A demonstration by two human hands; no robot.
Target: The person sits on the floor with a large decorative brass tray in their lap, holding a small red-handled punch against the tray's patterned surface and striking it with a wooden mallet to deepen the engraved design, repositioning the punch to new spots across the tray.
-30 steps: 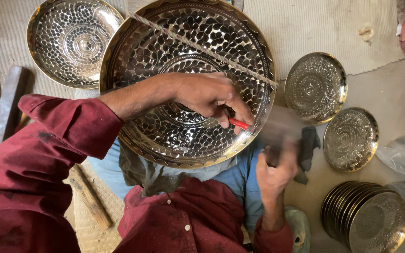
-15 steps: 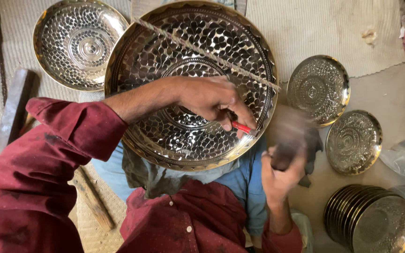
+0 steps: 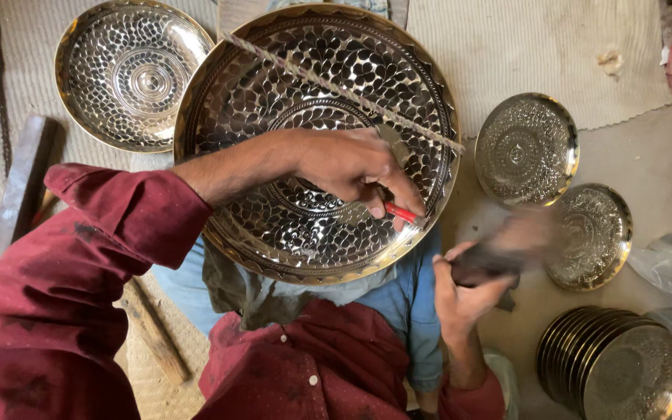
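**Large patterned brass tray worked on the lap**

A large round brass tray with a dark petal pattern point(image 3: 274, 101) is propped on the lap. The left hand point(image 3: 351, 167) is pressed onto its face, fingers pinched around a thin red-tipped metal punch point(image 3: 400, 211). The right hand point(image 3: 464, 288) is closed around a dark, motion-blurred hammer point(image 3: 499, 253) just beside the rim. Smaller embossed metal plates point(image 3: 526, 148) lie on the floor nearby.

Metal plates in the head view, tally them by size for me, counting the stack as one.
Large engraved plate under the left hand: 1
Medium plate: 1
Small plates: 2
Stack of plates: 1
Total: 5
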